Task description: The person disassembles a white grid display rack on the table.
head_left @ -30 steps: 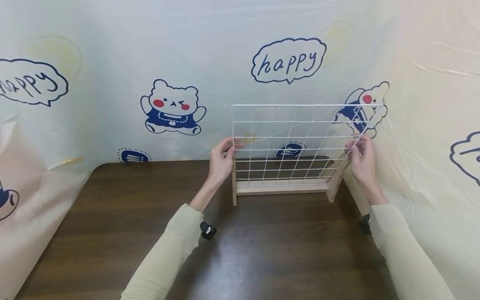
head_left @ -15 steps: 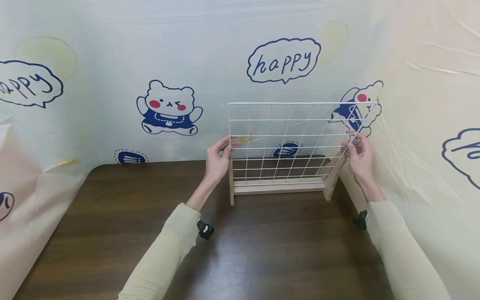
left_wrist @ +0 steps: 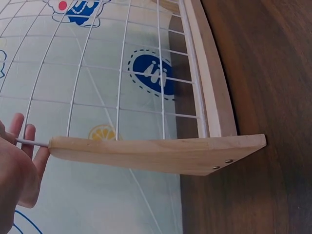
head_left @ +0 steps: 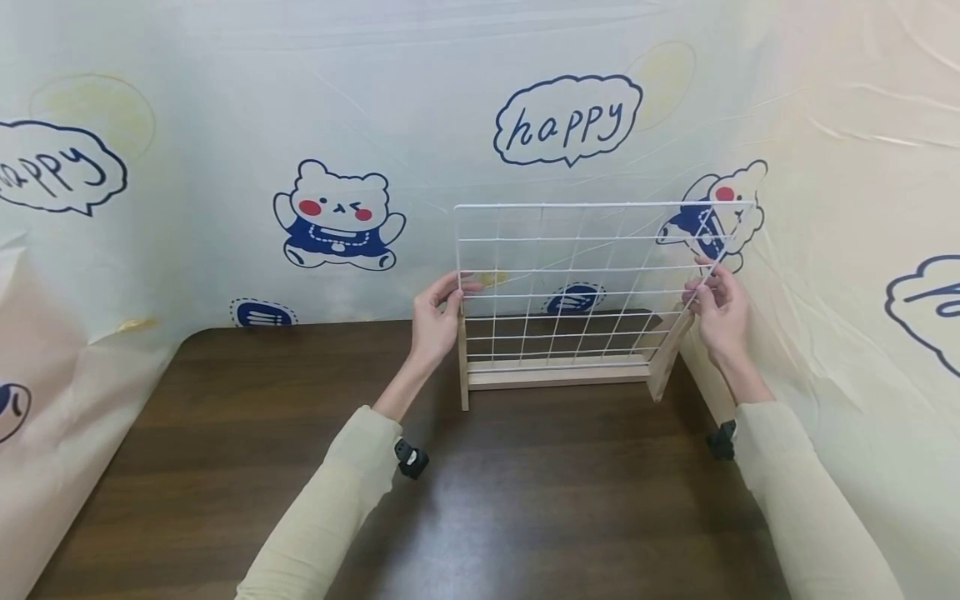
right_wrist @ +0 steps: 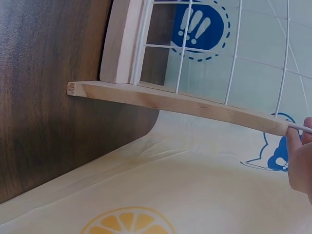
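A white wire grid panel [head_left: 585, 275] stands upright in a low wooden base [head_left: 558, 377] at the back of the dark wooden table [head_left: 225, 467]. My left hand [head_left: 437, 315] pinches the grid's left edge just above the left wooden upright [head_left: 464, 367]. My right hand [head_left: 718, 310] pinches the grid's right edge above the slanted right wooden side piece [head_left: 667, 354]. In the left wrist view the fingers [left_wrist: 22, 146] sit at the end of the wooden piece [left_wrist: 156, 155], holding the wire. In the right wrist view the fingertips [right_wrist: 295, 146] hold the wire at the end of the wooden piece [right_wrist: 180, 103].
A printed plastic sheet [head_left: 337, 167] with bears and "happy" bubbles hangs behind and on both sides of the table. It drapes close against the base's right end [head_left: 787, 275]. Dark table surface stretches in front of the base.
The view has shifted slightly, so the grid and hands sit a little left and higher than a second ago. Both hands keep the same hold on the grid's edges.
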`<act>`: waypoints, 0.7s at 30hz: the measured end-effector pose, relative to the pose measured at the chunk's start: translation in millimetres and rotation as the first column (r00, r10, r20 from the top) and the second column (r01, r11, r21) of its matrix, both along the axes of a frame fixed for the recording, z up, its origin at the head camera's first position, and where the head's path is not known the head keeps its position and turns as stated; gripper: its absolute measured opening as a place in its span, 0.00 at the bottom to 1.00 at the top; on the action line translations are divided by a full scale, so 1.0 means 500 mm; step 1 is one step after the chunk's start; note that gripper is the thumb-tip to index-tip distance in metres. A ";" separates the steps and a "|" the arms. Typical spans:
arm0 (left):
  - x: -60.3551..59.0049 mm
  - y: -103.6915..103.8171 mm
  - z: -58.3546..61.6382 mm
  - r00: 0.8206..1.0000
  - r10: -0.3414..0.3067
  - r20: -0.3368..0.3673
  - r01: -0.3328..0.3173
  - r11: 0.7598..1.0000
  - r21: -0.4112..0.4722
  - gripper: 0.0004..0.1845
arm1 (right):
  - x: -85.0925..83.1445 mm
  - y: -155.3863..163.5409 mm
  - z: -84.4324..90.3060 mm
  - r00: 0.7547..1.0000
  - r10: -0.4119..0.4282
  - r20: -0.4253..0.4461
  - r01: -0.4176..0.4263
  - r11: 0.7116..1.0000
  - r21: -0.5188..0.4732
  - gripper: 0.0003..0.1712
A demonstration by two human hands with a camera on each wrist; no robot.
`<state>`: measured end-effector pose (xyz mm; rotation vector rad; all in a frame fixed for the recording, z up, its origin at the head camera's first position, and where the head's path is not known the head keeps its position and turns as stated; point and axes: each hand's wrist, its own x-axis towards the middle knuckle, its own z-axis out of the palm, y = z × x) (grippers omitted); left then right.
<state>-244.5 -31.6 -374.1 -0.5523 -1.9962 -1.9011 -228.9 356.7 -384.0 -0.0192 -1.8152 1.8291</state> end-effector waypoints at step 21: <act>-0.001 -0.001 0.006 0.999 0.028 0.017 -0.028 1.000 -0.008 0.16 | -0.002 -0.003 0.004 0.999 0.033 -0.014 -0.034 0.991 -0.126 0.25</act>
